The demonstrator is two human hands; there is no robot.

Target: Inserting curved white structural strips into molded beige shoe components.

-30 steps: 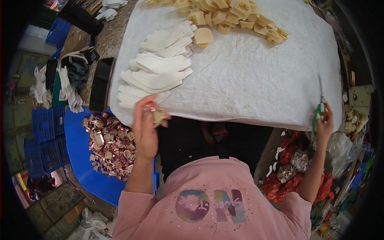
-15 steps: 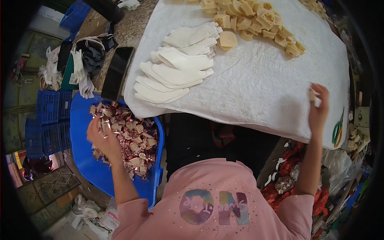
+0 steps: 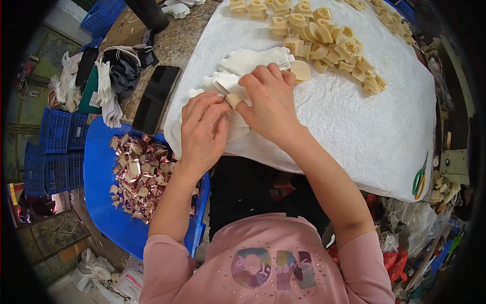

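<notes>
My two hands meet over the stack of curved white fabric-like pieces on the left part of the covered table. The left hand has its fingers bent and tips drawn together; whatever they grip is hidden. My right hand curls over the white pieces, its thumb reaching toward the left fingertips. A tan covering seems to sit on that thumb. Beyond the right hand, a loose tan cup-shaped piece lies beside a heap of similar tan pieces.
A blue basin of shiny copper-coloured pieces stands left of my lap. A black phone lies by the white sheet. Green-handled scissors rest at the right edge. Blue crates are stacked far left.
My left hand has left the basin and come up onto the table. My right hand has swung in from the right edge to the white pieces, beside the left.
</notes>
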